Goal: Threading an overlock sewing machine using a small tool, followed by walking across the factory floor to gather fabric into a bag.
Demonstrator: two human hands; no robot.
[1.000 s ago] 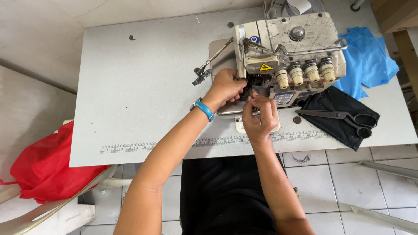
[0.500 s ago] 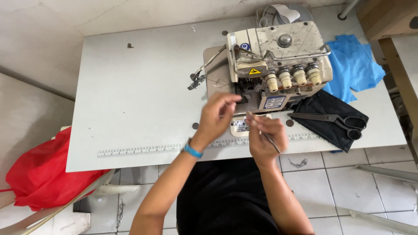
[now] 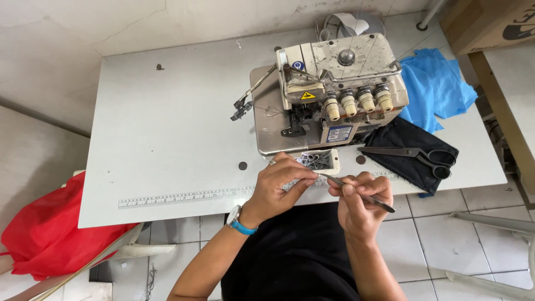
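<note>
Now the right hand (image 3: 361,209) pinches a slim, shiny pair of metal tweezers (image 3: 356,190) between thumb and fingers, the tool slanting from the knuckles up toward the left hand (image 3: 281,184). The left hand is curled, its fingertips meeting the tweezers' pointed tip; whether it grips anything fine there I cannot tell. Both hands hover at the near edge of the smooth pale-grey table (image 3: 167,122), just in front of a small white tray of dark bits (image 3: 320,161). A blue-strapped wristwatch (image 3: 239,220) circles the left wrist.

Behind stands a worn cream metal overlock sewing machine (image 3: 340,83) with four ribbed tension knobs. To its right, long dark steel scissors (image 3: 415,156) lie on a folded black cloth (image 3: 409,150), with crumpled blue fabric (image 3: 437,86) beyond. A red bag (image 3: 50,234) slumps by the table's left side.

Half a second ago the hands were nearer the machine; a second ago they worked right at its needle area. They have since drawn back toward the body.
</note>
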